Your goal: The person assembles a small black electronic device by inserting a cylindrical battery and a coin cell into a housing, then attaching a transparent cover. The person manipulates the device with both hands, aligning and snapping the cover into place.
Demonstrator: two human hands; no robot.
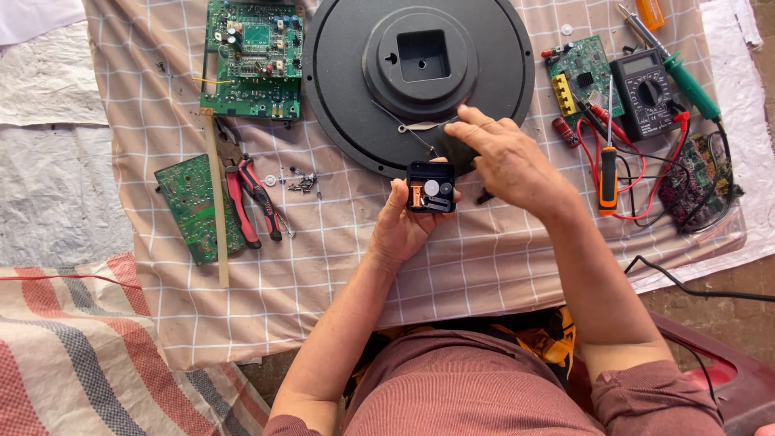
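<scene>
My left hand [401, 228] holds a small black clock movement [430, 186], open side up, showing white gears and a copper coil. My right hand [507, 158] hovers just right of it, its thumb and forefinger pinching a thin metal tool or tweezers [420, 126] over the lower rim of a large round black clock back [418, 81]. That clock back lies face down on the checked cloth [323, 266], with a square hole in its raised hub.
A large green circuit board [253, 58] lies at upper left, a smaller one [192, 206] beside red-handled pliers [252, 202], a wooden stick [216, 202] and small screws [303, 183]. At right sit a black multimeter [644, 93] with red leads, an orange-handled screwdriver [608, 173] and a green-handled soldering iron [678, 69].
</scene>
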